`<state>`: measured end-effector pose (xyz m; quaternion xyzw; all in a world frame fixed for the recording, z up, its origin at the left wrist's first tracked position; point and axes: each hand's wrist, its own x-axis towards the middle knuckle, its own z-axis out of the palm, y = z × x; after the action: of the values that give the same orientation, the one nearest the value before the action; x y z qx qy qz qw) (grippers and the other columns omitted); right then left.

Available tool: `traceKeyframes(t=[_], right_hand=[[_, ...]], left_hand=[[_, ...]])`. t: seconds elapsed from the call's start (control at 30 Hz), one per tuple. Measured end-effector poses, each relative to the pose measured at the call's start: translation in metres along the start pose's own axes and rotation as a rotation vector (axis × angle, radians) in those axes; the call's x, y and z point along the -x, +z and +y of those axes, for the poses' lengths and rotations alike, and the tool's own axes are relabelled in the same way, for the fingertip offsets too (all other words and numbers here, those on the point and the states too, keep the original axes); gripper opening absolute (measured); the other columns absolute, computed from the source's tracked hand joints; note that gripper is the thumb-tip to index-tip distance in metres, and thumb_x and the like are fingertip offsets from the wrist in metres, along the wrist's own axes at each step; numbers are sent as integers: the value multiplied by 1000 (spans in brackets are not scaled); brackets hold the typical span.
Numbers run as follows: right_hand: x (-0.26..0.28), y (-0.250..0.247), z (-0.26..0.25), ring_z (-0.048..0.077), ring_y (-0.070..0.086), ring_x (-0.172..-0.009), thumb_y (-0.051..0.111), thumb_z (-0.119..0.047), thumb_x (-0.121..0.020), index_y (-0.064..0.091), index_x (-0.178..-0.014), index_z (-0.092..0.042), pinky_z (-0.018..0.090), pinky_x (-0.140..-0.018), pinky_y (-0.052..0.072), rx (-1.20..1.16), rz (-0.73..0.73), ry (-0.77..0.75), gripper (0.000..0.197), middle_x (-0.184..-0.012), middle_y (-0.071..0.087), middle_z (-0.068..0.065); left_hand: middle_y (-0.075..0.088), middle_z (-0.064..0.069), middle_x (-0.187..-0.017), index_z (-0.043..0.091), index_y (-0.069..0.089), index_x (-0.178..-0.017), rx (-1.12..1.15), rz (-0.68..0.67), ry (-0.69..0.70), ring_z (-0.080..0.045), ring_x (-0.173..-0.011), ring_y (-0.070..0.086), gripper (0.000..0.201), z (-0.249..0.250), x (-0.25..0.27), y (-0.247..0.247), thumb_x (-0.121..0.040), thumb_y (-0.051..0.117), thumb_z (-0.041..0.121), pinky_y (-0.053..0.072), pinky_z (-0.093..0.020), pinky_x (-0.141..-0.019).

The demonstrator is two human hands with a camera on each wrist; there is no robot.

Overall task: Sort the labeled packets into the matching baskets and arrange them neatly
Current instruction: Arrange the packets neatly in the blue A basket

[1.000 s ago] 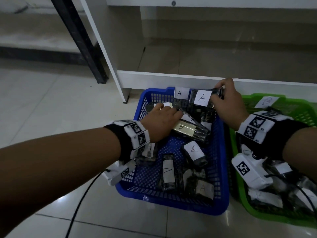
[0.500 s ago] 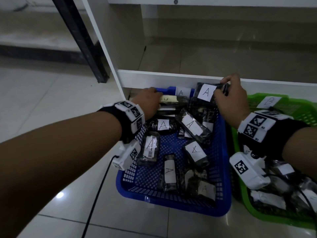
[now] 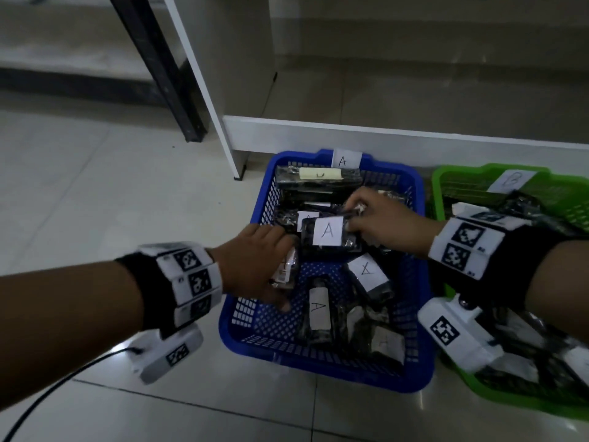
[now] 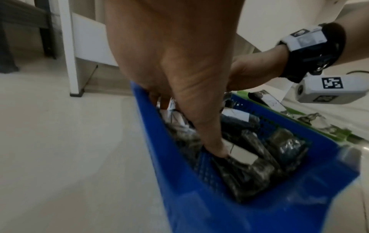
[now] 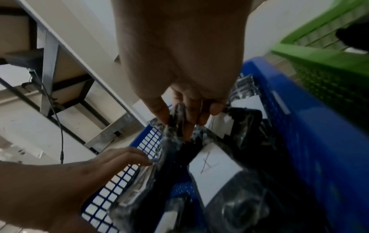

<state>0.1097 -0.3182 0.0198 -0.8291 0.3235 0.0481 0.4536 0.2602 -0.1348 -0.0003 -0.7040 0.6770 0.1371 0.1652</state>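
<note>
A blue basket [image 3: 318,374] tagged A holds several dark plastic packets with white A labels. My right hand [image 3: 357,212] pinches the right end of one A-labelled packet [image 3: 328,231] and holds it over the basket's middle; in the right wrist view its fingertips [image 5: 165,116] grip the crinkled plastic. My left hand [image 3: 255,260] reaches into the basket's left side. Its fingers and thumb span a packet with a barcode label [image 3: 285,266]. The thumb [image 4: 215,149] points down beside another labelled packet. A green basket [image 3: 446,173] tagged B stands to the right.
A packet [image 3: 318,178] stands along the blue basket's back wall. Others lie flat at the front, one marked X [image 3: 366,272]. A white shelf unit [image 3: 382,135] runs close behind both baskets. A black table leg [image 3: 159,68] stands at back left on the pale tiled floor.
My left hand has left a packet at the back wall and come back to the basket's left side. My right hand has brought the A packet from the back rim to the middle.
</note>
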Motion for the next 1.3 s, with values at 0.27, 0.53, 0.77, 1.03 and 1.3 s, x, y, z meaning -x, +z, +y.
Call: traceKeyframes(t=[0.27,0.53,0.77,1.03,1.3], right_hand=[[1,19,16,24,56,-84,48,-23,-95,41,-118,-16,35,-72,48,443,-77,-35,25,-98,58,9],[2,14,16,23,53,-91,48,-24,-96,49,-113,-16,33,-77,45,594,-169,-70,19,-110,57,10],[13,16,13,18,48,-84,55,-32,-92,42,-116,-14,28,-65,37,484,-196,-27,33,-96,56,6],[26,20,17,27,57,-102,75,-27,-77,28,-129,-15,40,-88,49,507,-364,-5,70,-113,59,12],[17,-16,6,15,53,-94,73,-35,-78,57,-118,-13,25,-78,43,719,-503,48,48,-96,57,-5]], left_hand=[[55,-14,-124,4,52,-125,9,142,18,-30,-109,56,84,4,4,15,-61,71,55,45,-40,-96],[20,-10,-152,14,15,-148,-8,70,39,-26,-140,20,88,21,-5,18,-81,63,43,12,-38,-116],[20,-7,-153,24,27,-143,32,110,87,-25,-141,20,58,29,-12,17,-92,44,48,10,-42,-117],[30,0,-149,28,10,-149,145,33,49,-20,-136,27,73,29,-41,9,-91,52,43,18,-46,-110],[39,-10,-134,24,27,-141,-25,31,-58,-29,-125,34,56,43,-45,11,-92,50,36,23,-50,-106]])
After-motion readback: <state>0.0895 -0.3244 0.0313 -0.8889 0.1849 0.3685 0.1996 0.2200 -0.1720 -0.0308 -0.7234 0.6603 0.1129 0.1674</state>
